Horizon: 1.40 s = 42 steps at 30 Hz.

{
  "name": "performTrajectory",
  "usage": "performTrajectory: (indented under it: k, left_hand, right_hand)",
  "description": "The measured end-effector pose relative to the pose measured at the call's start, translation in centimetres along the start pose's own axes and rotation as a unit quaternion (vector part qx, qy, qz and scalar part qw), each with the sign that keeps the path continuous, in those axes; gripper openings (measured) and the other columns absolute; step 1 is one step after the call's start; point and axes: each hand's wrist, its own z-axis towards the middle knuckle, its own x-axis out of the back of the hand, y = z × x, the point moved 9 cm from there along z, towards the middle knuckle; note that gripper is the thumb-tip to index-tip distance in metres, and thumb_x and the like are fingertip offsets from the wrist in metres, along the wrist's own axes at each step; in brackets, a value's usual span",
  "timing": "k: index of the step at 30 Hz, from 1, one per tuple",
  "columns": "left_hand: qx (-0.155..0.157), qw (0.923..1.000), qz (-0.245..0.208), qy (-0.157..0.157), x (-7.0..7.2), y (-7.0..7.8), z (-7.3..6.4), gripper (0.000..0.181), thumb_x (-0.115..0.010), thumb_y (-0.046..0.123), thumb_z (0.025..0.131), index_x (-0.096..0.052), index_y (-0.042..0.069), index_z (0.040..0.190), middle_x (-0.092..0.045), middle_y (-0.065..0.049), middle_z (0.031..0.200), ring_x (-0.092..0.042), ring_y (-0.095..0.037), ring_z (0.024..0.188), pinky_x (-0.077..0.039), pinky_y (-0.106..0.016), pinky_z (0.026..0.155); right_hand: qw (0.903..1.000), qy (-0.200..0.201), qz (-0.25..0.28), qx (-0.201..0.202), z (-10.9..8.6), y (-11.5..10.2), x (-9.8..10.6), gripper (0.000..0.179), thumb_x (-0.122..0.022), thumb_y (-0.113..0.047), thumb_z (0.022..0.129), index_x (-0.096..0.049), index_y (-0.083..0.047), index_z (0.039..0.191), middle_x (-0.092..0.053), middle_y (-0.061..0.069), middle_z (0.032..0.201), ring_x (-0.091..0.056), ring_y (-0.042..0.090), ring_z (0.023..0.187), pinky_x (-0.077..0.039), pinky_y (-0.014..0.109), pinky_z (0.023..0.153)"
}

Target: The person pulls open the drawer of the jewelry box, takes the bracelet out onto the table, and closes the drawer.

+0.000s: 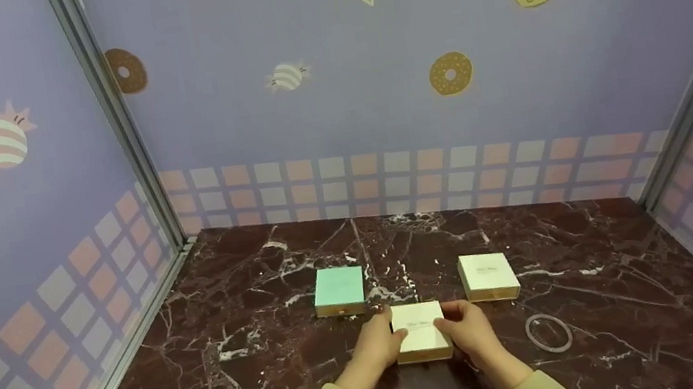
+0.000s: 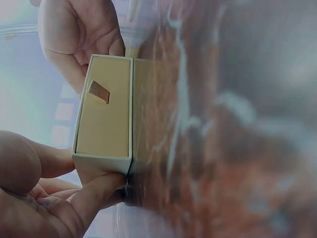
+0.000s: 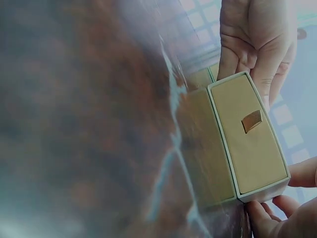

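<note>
Between the two hands is a small white drawer box (image 1: pixel 419 330) with printed lettering on its lid. Its tan drawer front (image 2: pixel 105 119) faces the person and carries a short brown pull tab (image 3: pixel 251 121); the drawer is closed. My left hand (image 1: pixel 377 341) grips the box's left side, thumb on the lid's edge and fingers along the side. On the opposite side my right hand (image 1: pixel 469 329) holds it the same way, thumb over the top edge. Both wrist views show the box's lower edge right at the shiny tabletop.
A mint-green drawer box (image 1: pixel 339 287) stands behind and left of the held box. Another white drawer box (image 1: pixel 488 275) is at the back right. Nearer on the right lies a pale ring (image 1: pixel 549 333). Patterned walls (image 1: pixel 399 172) enclose the dark marbled table (image 1: pixel 264 374).
</note>
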Motion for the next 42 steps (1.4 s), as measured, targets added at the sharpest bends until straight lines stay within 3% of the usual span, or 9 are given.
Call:
performTrajectory:
  k: [12, 22, 29, 42]
  left_hand:
    - [0.003, 0.9999, -0.012, -0.003, 0.0, 0.1, -1.6, 0.062, -0.069, 0.012, 0.098, -0.044, -0.017, 0.146, -0.054, -0.036, 0.144, -0.054, -0.054, 0.132, -0.047, -0.065, 0.110]
    - [-0.008, 0.9994, -0.032, -0.007, 0.0, -0.2, -1.8, 0.063, -0.069, 0.012, 0.098, -0.043, -0.018, 0.147, -0.052, -0.038, 0.145, -0.054, -0.053, 0.132, -0.047, -0.065, 0.109]
    - [-0.019, 0.9993, -0.031, -0.005, 0.1, -0.1, -1.8, 0.063, -0.070, 0.012, 0.097, -0.043, -0.019, 0.145, -0.054, -0.039, 0.142, -0.056, -0.054, 0.129, -0.049, -0.065, 0.107]
    - [-0.015, 0.9997, -0.009, -0.014, 0.2, 0.0, -2.0, 0.070, -0.074, 0.014, 0.095, -0.041, -0.017, 0.149, -0.052, -0.039, 0.144, -0.056, -0.054, 0.129, -0.049, -0.065, 0.107]
  right_hand:
    - [0.9996, -0.027, 0.003, 0.001, -1.4, -0.1, 0.1, 0.036, -0.070, 0.000, 0.090, -0.060, 0.016, 0.120, -0.067, 0.029, 0.115, -0.067, 0.029, 0.102, -0.061, 0.038, 0.085]
    - [0.9992, -0.038, 0.001, -0.009, -1.5, 0.1, 0.0, 0.037, -0.071, 0.000, 0.088, -0.060, 0.014, 0.120, -0.068, 0.027, 0.115, -0.068, 0.029, 0.103, -0.061, 0.039, 0.087]
    - [0.9972, -0.069, 0.001, -0.027, -1.7, -0.2, 0.0, 0.049, -0.074, 0.005, 0.079, -0.058, 0.014, 0.123, -0.066, 0.028, 0.117, -0.067, 0.029, 0.103, -0.062, 0.036, 0.084]
    - [0.9916, -0.122, -0.037, 0.020, -1.8, -0.9, -0.4, 0.057, -0.071, 0.007, 0.085, -0.052, 0.018, 0.138, -0.065, 0.035, 0.128, -0.067, 0.040, 0.116, -0.063, 0.041, 0.090]
